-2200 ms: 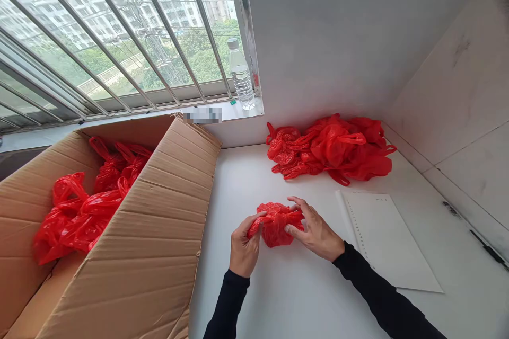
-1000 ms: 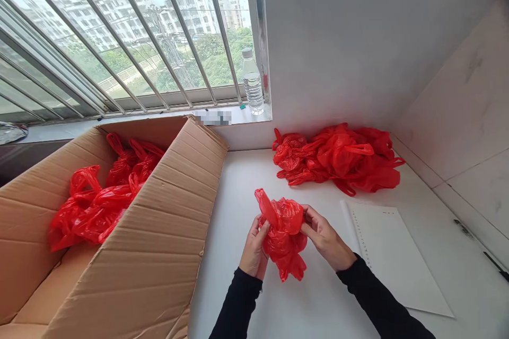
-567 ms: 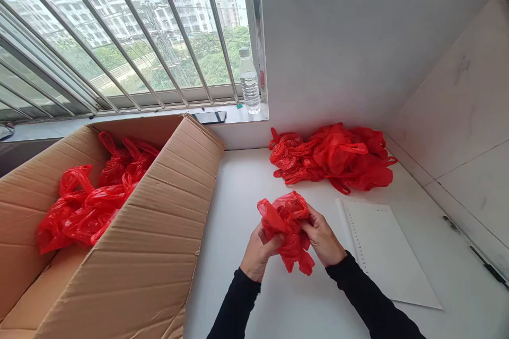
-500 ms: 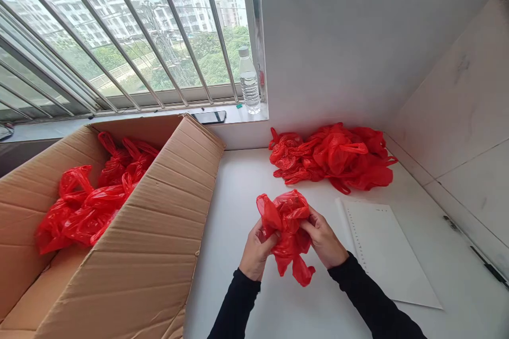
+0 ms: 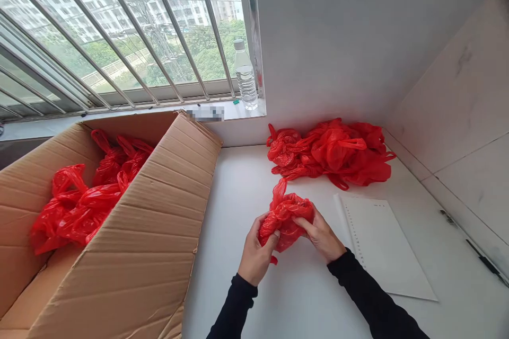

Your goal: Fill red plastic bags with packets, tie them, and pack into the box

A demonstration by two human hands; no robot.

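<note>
red bag [image 5: 284, 216] has shifted in the head view: one end sticks up and fewer ends dangle, so it looks more bunched. it is right of the cardboard box [image 5: 135, 233], with the fingers of the left hand [image 5: 256, 254] and right hand [image 5: 321, 234] gripping it. farther right of the box, a paper pad [image 5: 389, 246] has marks too small to read. the bottle [image 5: 246, 82] back-right of the box shows no label.

No text, label, brand or number legible. White notebook [image 5: 392, 251] on surface [image 5: 238, 180]: few small dark marks [image 5: 380, 204] near top edge, row of tiny ones down left side, all too small to read. Pixelated patch [image 5: 205, 113] on windowsill [image 5: 231, 112]: blurred, unreadable.
</note>
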